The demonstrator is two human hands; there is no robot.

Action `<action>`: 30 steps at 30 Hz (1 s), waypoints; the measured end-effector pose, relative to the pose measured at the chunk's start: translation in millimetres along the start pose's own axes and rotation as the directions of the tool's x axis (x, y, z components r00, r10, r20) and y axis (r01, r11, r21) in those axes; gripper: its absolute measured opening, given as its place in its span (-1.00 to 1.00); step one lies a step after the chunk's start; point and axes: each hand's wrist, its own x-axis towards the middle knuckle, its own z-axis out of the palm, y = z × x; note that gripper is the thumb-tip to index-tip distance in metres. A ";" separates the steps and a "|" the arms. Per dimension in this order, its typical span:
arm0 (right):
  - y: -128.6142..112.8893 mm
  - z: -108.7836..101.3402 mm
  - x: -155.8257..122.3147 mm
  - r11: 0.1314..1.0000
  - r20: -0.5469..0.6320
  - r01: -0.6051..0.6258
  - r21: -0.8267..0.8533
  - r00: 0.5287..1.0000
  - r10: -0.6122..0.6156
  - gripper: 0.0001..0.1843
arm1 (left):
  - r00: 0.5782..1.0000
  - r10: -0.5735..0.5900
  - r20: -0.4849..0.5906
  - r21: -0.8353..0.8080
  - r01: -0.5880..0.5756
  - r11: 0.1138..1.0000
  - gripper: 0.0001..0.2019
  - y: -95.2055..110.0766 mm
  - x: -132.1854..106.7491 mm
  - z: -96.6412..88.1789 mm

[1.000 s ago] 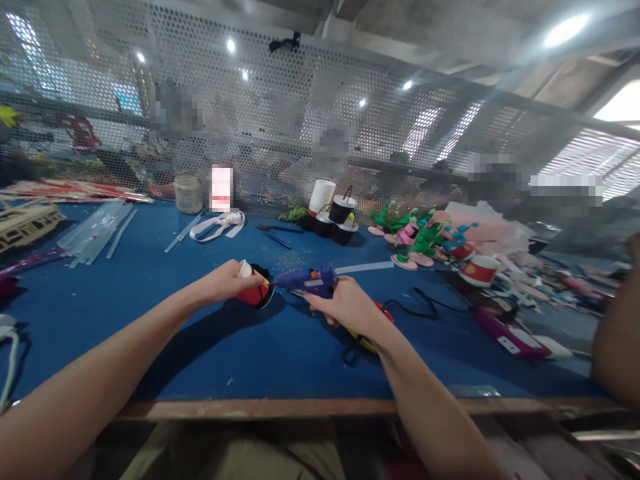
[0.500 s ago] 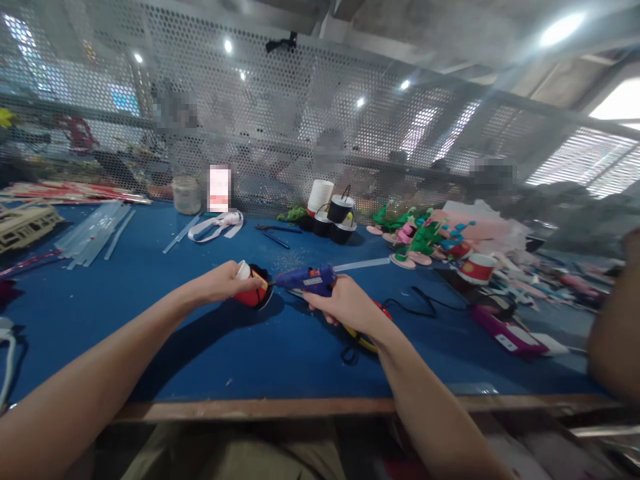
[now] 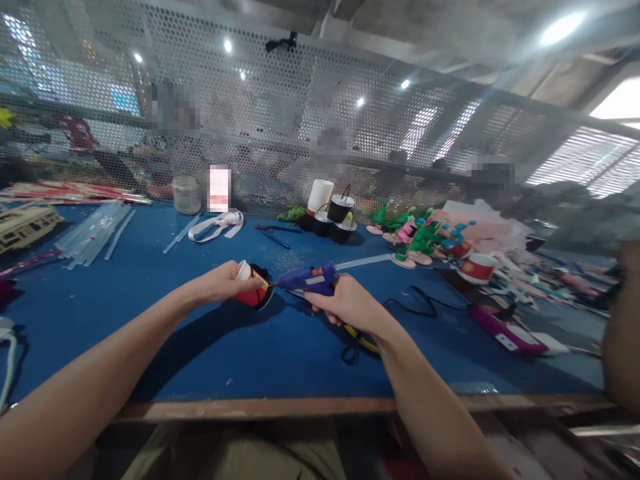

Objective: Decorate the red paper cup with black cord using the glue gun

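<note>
My left hand (image 3: pixel 225 282) is closed around a red and white paper cup (image 3: pixel 249 295) tipped on its side, its black-trimmed end facing right. In my right hand (image 3: pixel 350 303) is a blue hot glue gun (image 3: pixel 315 278), fingers wrapped round its handle. The gun's nozzle points left and is at the cup's black trim; whether it touches cannot be made out. A clear glue stick (image 3: pixel 364 261) juts from the gun's back end. Under my right hand lies something yellow and black (image 3: pixel 367 343), partly hidden.
Blue-handled pliers (image 3: pixel 275 237), black cups (image 3: pixel 341 209) and a white ribbon (image 3: pixel 215 227) lie beyond my hands. Glue sticks (image 3: pixel 95 233) are at left. Green and pink craft figures (image 3: pixel 423 240), a purple power strip (image 3: pixel 507 330) and another person's arm (image 3: pixel 623 327) are at right.
The glue gun and my right hand have shifted very slightly to the right. The other person's arm at the right edge has drawn a little outward. My left hand keeps its hold.
</note>
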 end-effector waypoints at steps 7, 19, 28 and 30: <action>1.0 1.1 1.8 1.000 -0.012 -0.016 0.011 1.000 0.017 -0.70 | 1.000 -0.024 -0.018 -0.010 0.024 1.000 -0.58 2.1 -1.3 0.1; -2.9 3.2 -3.3 0.999 -0.027 0.048 -0.024 0.998 -0.048 -0.73 | 0.998 -0.040 -0.052 -0.064 0.037 0.997 -0.65 -2.3 2.3 1.7; -8.2 6.7 -11.4 0.983 -0.053 0.133 -0.127 0.989 -0.140 -0.68 | 0.984 -0.137 -0.114 -0.152 0.119 0.981 -0.63 -0.7 3.2 4.9; -8.2 7.2 -11.6 0.982 -0.049 0.134 -0.130 0.989 -0.141 -0.67 | 0.980 -0.151 -0.128 -0.149 0.132 0.980 -0.62 -1.6 3.7 5.3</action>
